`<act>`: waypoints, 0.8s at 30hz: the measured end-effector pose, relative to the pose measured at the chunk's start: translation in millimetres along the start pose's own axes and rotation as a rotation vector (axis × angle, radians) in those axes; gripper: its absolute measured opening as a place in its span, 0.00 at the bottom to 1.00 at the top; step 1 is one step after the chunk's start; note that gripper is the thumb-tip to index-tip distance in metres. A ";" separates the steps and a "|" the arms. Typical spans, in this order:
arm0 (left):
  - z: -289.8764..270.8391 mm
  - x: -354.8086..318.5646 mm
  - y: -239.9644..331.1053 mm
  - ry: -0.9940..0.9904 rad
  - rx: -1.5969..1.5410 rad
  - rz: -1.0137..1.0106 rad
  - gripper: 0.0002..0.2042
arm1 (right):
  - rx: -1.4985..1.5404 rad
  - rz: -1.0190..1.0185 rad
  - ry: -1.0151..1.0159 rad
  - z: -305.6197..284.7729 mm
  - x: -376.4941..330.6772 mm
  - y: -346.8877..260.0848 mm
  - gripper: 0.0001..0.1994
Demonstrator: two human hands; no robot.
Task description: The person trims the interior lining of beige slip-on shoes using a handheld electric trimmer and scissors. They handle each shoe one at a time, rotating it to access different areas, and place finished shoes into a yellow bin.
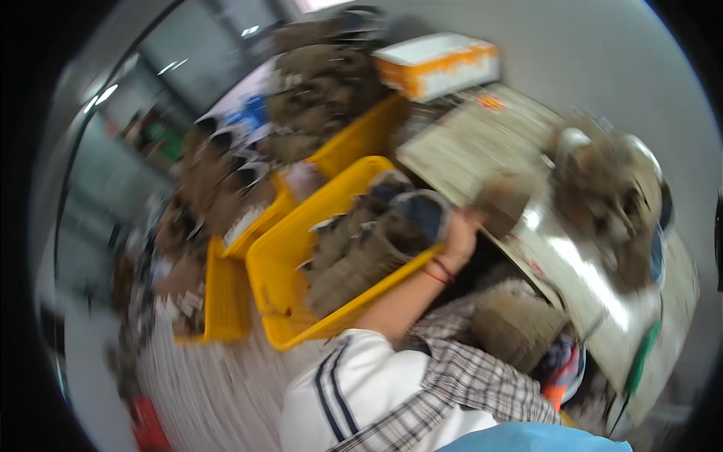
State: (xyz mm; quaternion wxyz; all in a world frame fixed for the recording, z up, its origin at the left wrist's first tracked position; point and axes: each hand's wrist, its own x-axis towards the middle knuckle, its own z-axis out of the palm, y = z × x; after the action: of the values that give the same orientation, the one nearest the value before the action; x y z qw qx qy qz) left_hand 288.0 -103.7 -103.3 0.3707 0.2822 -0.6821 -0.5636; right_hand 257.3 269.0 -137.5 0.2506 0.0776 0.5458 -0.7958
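My left hand reaches across the right rim of a yellow crate, a red cord round its wrist. The hand is beside the dark-lined end of a row of brown caps nested in that crate. Just past the fingers, a blurred brown cap is at the table edge. Motion smears the fingers, so I cannot tell if they grip a cap. My right hand is out of view. Close to my plaid apron, another brown cap lies with dark and orange cloth beside it.
A pale table on the right bears a heap of brown caps and a green-handled tool. At the back stands a white and orange box. More yellow crates and piled brown caps stand left and behind.
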 end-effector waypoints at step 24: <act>25.4 -53.6 -64.5 -0.175 -0.723 -0.367 0.14 | -0.682 -0.084 -0.080 -21.3 -33.6 38.6 0.15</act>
State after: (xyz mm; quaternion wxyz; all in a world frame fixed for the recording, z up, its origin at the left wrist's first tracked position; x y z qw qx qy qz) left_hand 295.3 -59.7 -178.7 0.2798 0.2020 -0.4074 -0.8455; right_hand 301.7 288.2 -164.6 0.2504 -0.0644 0.7727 -0.5797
